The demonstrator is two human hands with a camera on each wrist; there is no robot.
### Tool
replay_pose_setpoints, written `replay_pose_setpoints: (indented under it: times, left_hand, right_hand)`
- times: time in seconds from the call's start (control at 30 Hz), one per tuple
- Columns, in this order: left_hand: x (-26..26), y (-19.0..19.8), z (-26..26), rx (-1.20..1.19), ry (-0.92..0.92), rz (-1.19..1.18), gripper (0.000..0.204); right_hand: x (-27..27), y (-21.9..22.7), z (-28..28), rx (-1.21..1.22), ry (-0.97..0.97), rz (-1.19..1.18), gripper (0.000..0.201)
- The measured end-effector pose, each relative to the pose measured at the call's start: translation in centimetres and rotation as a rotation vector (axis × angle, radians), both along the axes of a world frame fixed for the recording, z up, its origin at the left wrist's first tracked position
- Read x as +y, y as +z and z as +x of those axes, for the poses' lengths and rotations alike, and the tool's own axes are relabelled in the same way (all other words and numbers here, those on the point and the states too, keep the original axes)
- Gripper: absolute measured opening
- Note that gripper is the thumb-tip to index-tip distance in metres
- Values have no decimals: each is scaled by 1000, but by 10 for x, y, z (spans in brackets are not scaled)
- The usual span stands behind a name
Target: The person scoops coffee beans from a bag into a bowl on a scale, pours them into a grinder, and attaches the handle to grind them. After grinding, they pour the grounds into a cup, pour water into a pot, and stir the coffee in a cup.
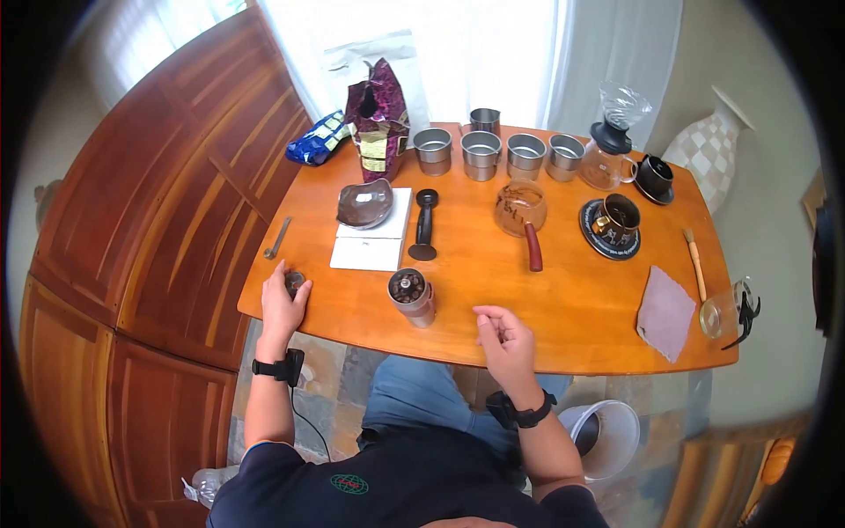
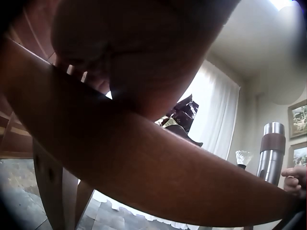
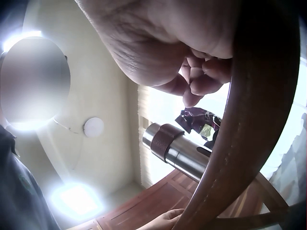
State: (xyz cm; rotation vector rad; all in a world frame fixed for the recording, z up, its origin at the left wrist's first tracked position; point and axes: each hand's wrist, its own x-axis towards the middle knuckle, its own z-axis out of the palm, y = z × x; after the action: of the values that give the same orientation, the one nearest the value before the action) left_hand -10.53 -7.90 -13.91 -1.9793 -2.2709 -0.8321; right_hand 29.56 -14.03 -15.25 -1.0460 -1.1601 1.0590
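My left hand (image 1: 280,304) is at the table's front left, thumb and fingers about a small round dark lid (image 1: 295,283). In the left wrist view the table edge hides its fingertips. My right hand (image 1: 509,341) rests at the front edge, fingers loosely curled with nothing in them, as the right wrist view also shows. Between the hands a steel hand coffee grinder (image 1: 412,299) stands upright, its top uncovered and coffee beans showing inside. Its brown ribbed band (image 3: 167,142) shows in the right wrist view. A spanner-like metal tool (image 1: 278,238) lies beyond the left hand.
Behind the grinder are a white scale (image 1: 368,253) with a dark dish (image 1: 365,204), a black tamper-like tool (image 1: 424,224) and a red-handled glass pot (image 1: 519,211). Metal cups (image 1: 482,157), coffee bags (image 1: 378,123) and a dripper (image 1: 613,136) line the back. A cloth (image 1: 666,312) lies right.
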Motion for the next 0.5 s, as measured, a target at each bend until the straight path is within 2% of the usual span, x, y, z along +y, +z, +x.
replay_pose_setpoints:
  times: [0.07, 0.17, 0.3, 0.37, 0.4, 0.47, 0.5]
  left_hand:
    - [-1, 1, 3, 28, 7, 23, 64]
    - [-4, 3, 5, 88, 9, 51, 57]
    - [-9, 12, 9, 56, -14, 107, 58]
    - [-20, 47, 41, -311, -46, -3, 53]
    - [-24, 56, 53, -312, -37, -5, 53]
    - [-26, 70, 77, -613, -255, 159, 44]
    - [-24, 73, 90, -615, -247, 163, 44]
  right_hand:
    - [-1, 1, 0, 6, 4, 7, 16]
    - [-1, 3, 0, -16, -5, 14, 16]
    - [-1, 2, 1, -25, 3, 38, 16]
    - [-3, 4, 0, -32, 13, 37, 16]
    - [-3, 7, 0, -15, 15, 28, 16]
    - [-3, 7, -2, -2, 29, 21, 16]
    - [-2, 5, -2, 15, 30, 22, 16]
